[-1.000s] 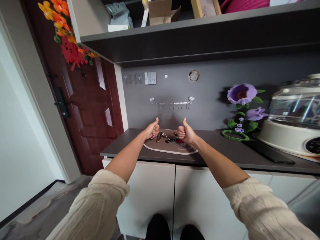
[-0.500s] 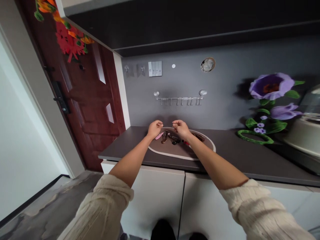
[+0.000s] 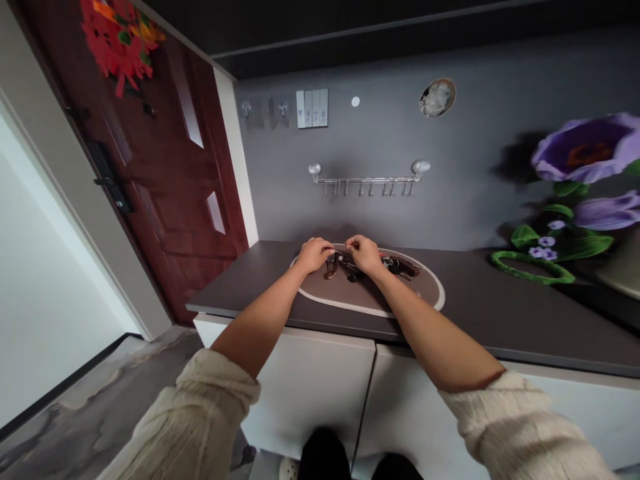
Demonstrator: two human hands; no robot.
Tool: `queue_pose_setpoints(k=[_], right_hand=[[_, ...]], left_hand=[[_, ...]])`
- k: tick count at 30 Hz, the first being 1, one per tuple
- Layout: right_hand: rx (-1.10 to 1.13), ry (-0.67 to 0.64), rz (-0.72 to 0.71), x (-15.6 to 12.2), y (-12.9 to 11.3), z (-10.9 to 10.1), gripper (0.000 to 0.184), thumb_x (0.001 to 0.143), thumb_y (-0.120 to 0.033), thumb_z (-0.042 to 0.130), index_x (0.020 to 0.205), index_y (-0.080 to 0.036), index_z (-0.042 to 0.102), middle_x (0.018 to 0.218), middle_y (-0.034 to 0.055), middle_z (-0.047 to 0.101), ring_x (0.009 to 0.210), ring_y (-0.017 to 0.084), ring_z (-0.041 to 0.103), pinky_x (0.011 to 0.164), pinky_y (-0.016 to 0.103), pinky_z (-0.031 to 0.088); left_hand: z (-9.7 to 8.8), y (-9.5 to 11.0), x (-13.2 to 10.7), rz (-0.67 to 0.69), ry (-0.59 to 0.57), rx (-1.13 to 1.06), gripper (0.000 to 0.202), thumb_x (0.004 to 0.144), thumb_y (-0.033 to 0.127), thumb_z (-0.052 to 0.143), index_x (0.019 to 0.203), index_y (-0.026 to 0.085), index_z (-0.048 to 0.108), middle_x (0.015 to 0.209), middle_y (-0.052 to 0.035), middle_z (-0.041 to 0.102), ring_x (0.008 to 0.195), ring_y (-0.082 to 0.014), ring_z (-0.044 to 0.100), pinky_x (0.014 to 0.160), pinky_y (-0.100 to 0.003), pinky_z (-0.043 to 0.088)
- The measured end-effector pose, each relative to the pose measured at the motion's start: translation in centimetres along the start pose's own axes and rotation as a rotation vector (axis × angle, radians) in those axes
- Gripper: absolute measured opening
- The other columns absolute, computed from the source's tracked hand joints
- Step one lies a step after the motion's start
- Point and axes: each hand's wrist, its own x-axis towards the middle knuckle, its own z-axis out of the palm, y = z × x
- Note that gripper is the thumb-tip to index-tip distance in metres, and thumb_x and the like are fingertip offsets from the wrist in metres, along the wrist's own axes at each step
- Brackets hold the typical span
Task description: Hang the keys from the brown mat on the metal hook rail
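**Left hand (image 3: 314,255) and right hand (image 3: 364,255) pinched over dark-brown pieces (image 3: 350,268) on oval mat (image 3: 380,308)**

Pieces lie in a loose row along the mat's long axis, toward its back edge. Exact kind unclear. Fingers (image 3: 331,249) of both hands pinched narrow, tips nearly meeting just above the row; whether they hold anything, cannot tell. Left hand is nearest the stubby piece (image 3: 331,268); right hand is nearer the elongated piece (image 3: 403,267). Mat sits at the countertop (image 3: 480,293) back edge, beside a grey wall (image 3: 450,207) carrying a hook rail (image 3: 367,179). Red-brown door (image 3: 200,200) stands left.

Tangled dark brown keychains (image 3: 396,267) lie spread across a pale-edged oval brown mat (image 3: 350,294)
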Motion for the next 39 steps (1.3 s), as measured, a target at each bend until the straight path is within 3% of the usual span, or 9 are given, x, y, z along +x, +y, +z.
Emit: queue_pose_setpoints(k=[7,16,21,39], right_hand=[[-0.082,0.007,-0.011,-0.5,-0.3,-0.2,0.016,0.070,-0.012,0.047,0.077,-0.016,0.061,0.075,0.0044,0.063,0.069,0.012,0.054,0.069,0.024,0.040],[-0.123,-0.025,-0.005,-0.7,-0.9,-0.2,0.018,0.071,-0.011,0.046,0.080,-0.015,0.062,0.078,0.0057,0.064,0.071,0.013,0.055,0.070,0.025,0.040],[-0.144,-0.034,-0.013,-0.7,-0.8,-0.1,0.019,0.071,-0.010,0.046,0.080,-0.015,0.062,0.078,0.0059,0.064,0.071,0.013,0.055,0.070,0.024,0.040],[-0.155,-0.041,-0.042,-0.8,-1.2,-0.2,0.018,0.071,-0.012,0.047,0.080,-0.015,0.062,0.077,0.0060,0.064,0.071,0.014,0.055,0.071,0.025,0.040]], left_hand=[[0.1,0.8,-0.2,0.018,-0.055,0.164,0.020,0.079,0.029,0.047,0.090,0.026,0.063,0.094,-0.0030,0.061,0.093,-0.0189,0.048,0.079,-0.033,0.031],[0.0,1.6,-0.3,0.038,-0.041,0.348,0.018,0.079,0.024,0.045,0.077,0.018,0.062,0.085,-0.0073,0.060,0.089,-0.0210,0.047,0.077,-0.035,0.028],[-0.2,1.9,-0.4,0.071,-0.056,0.388,0.020,0.080,0.022,0.041,0.082,0.017,0.060,0.089,-0.0089,0.058,0.091,-0.0218,0.046,0.077,-0.036,0.028],[-1.8,1.7,-0.5,-0.048,0.147,0.234,0.014,0.082,0.022,0.040,0.084,0.019,0.053,0.085,-0.0042,0.061,0.087,-0.0191,0.049,0.079,-0.035,0.024]])
